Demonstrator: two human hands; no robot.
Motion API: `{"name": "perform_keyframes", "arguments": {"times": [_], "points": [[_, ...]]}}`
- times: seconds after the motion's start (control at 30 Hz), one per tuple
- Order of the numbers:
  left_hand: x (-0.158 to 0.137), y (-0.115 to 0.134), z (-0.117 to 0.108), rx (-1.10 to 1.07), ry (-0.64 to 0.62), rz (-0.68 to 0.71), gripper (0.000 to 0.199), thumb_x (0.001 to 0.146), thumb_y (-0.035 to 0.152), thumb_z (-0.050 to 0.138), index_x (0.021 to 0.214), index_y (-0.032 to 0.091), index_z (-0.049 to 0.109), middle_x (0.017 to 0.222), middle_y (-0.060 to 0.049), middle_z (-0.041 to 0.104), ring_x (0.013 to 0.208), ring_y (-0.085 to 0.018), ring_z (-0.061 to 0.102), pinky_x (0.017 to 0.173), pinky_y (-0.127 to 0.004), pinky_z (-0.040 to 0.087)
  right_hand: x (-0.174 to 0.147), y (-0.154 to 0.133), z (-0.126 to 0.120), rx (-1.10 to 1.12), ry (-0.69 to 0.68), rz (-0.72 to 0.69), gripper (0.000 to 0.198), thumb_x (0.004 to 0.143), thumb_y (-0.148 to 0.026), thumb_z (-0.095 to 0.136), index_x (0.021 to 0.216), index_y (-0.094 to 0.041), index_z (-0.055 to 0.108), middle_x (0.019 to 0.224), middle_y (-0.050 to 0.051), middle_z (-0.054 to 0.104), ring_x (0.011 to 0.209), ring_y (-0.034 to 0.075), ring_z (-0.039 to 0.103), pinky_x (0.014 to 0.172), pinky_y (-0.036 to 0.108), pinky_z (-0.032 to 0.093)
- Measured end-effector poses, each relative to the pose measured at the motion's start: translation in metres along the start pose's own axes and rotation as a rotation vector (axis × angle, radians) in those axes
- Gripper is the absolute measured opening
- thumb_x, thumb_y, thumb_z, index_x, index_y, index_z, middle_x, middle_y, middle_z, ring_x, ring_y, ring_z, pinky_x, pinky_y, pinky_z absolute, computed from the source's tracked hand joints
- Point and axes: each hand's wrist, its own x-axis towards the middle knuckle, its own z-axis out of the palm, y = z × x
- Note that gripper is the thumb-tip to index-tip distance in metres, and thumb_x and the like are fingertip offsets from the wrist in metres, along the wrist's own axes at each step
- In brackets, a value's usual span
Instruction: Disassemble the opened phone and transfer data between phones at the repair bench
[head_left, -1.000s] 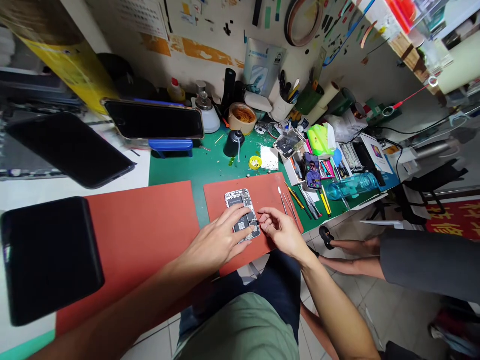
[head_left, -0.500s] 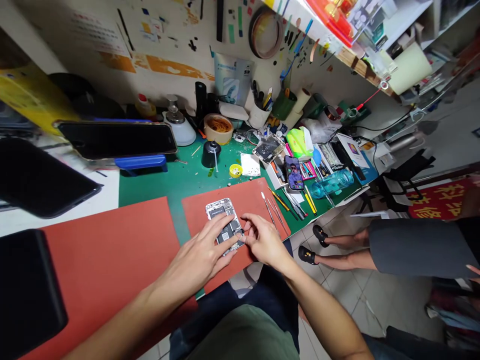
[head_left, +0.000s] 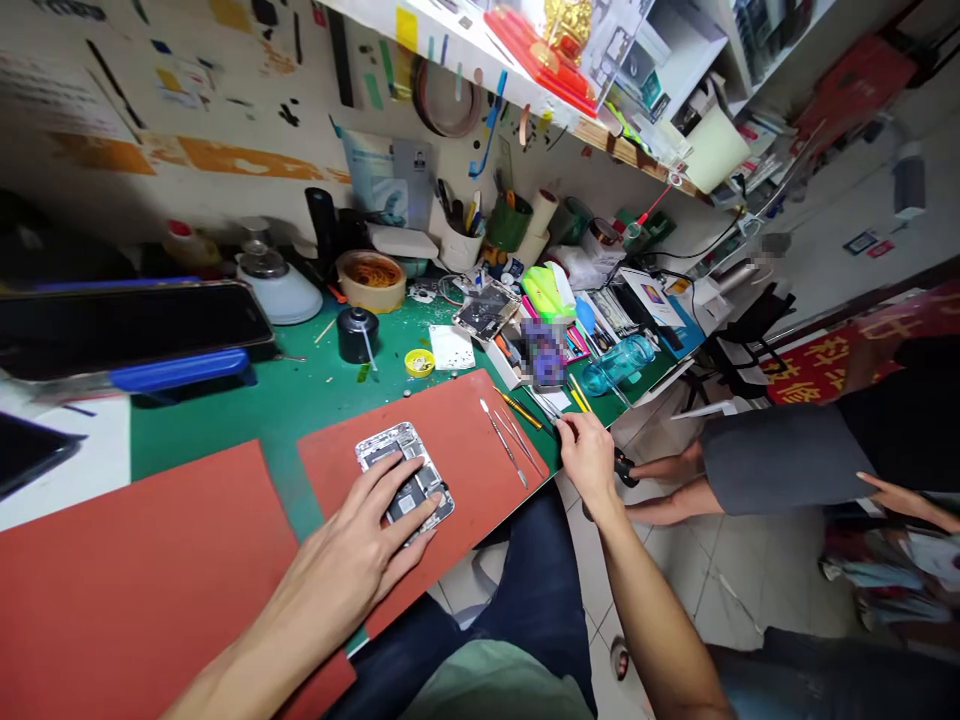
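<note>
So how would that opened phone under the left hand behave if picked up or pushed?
The opened phone would probably lift as one stiff slab, as its body looks rigid. It is likely fragile, with inner parts bare. Pushed, it would likely slide across the red mat rather than roll, being flat.

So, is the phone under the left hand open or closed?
Open: the phone, beneath the left hand, shows bare inner parts with no cover over them.

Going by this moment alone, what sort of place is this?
Most likely a phone repair shop: an opened phone with its insides exposed lies under the left hand on a red mat, and slim metal tools lie beside it.
</note>
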Motion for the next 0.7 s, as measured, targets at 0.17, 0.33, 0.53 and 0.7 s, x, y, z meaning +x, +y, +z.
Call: {"name": "perform_keyframes", "arguments": {"times": [0.17,0.33,0.53,0.7], "points": [[0.003,0.0,-0.002,-0.01,0.02,0.034,0.035,0.109,0.031,0.049,0.124,0.023,0.08,0.15,-0.022,0.054,0.139,-0.046,0.056,0.079,-0.052,0.072,0.005,0.013,0.011,-0.1,-0.022,-0.05,0.023,0.105,-0.026,0.054,0.108,-0.018,0.075,0.105,0.013,0.07,0.102,0.026,0.063,0.093,0.036,0.049],[0.004,0.001,-0.003,-0.019,0.036,0.031,0.034,0.108,0.031,0.051,0.121,0.022,0.081,0.148,-0.022,0.055,0.137,-0.048,0.056,0.077,-0.058,0.071,0.014,0.027,0.009,-0.15,-0.021,-0.062,0.023,0.105,-0.024,0.052,0.108,-0.018,0.074,0.106,0.013,0.069,0.102,0.026,0.061,0.093,0.037,0.048],[0.001,-0.002,0.004,-0.062,0.028,-0.008,0.035,0.109,0.034,0.05,0.124,0.026,0.08,0.153,-0.019,0.054,0.142,-0.047,0.052,0.09,-0.065,0.068,0.024,0.051,-0.006,-0.213,-0.077,-0.041,0.017,0.104,-0.023,0.058,0.106,-0.017,0.075,0.103,0.011,0.071,0.099,0.027,0.06,0.093,0.038,0.047],[0.001,-0.004,0.004,-0.071,0.001,-0.006,0.034,0.108,0.035,0.052,0.125,0.027,0.08,0.155,-0.019,0.052,0.144,-0.048,0.05,0.093,-0.067,0.066,0.025,0.054,0.0,-0.22,-0.185,-0.083,0.012,0.103,-0.024,0.063,0.102,-0.019,0.074,0.103,0.009,0.071,0.099,0.025,0.06,0.09,0.035,0.046]]}}
